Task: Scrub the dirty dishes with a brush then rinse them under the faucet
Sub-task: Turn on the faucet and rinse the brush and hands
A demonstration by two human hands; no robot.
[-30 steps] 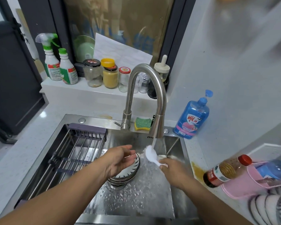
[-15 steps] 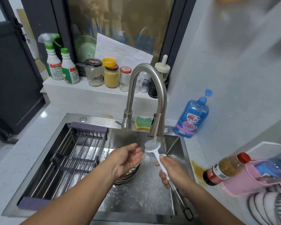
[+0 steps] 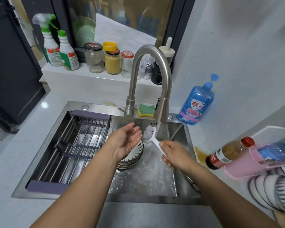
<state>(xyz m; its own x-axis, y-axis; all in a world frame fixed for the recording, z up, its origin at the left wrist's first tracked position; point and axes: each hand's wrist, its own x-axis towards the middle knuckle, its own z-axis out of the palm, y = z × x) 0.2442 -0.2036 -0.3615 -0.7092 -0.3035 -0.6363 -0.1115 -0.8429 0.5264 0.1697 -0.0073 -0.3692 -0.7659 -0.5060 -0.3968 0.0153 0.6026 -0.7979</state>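
Observation:
My right hand (image 3: 176,155) grips the handle of a white dish brush (image 3: 150,134), whose bristle head points up and left beside the running water from the faucet (image 3: 161,109). My left hand (image 3: 127,140) hovers open, palm up and wet, just left of the bristles and above a stack of striped bowls (image 3: 132,160) standing in the steel sink (image 3: 155,178). The hand hides part of the bowls.
A roll-up drying rack (image 3: 69,150) covers the sink's left half. A green-yellow sponge (image 3: 146,110) and blue soap bottle (image 3: 197,104) sit behind the sink. At right are a brown sauce bottle (image 3: 227,153), pink holder (image 3: 253,162) and striped plates (image 3: 273,193). Jars and spray bottles line the ledge.
The brush has turned from flat under the stream to bristles facing left, head raised. My left hand lifted off the bowls and opened palm up beside the brush.

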